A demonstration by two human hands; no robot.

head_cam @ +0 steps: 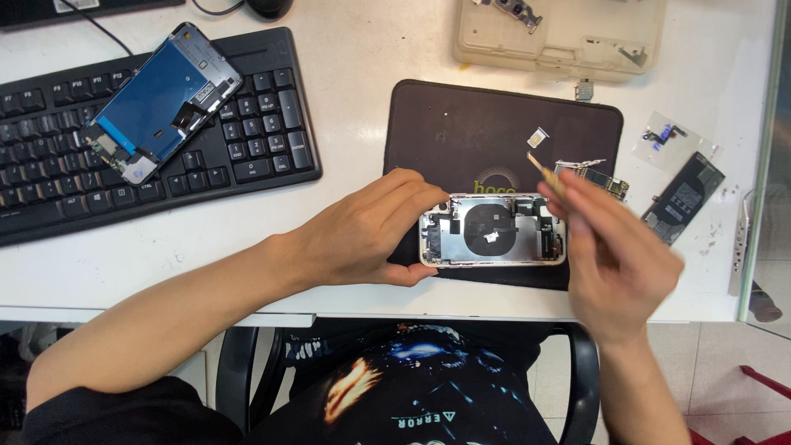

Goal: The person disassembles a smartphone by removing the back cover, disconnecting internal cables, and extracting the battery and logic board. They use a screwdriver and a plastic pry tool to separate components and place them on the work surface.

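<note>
Holding the opened phone (492,230) steady on the dark mat (461,124), left hand (371,231) fingers clamped on its edge; right hand (614,255) fingers pinch tweezers (544,170).

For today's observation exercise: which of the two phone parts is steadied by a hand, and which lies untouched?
The opened silver phone housing on the dark mat, gripped by the left hand; the blue-backed screen panel rests untouched on the black keyboard.

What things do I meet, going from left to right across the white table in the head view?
Black keyboard with the detached phone screen on it → left hand → opened phone body on the dark mat → right hand → black battery.
</note>
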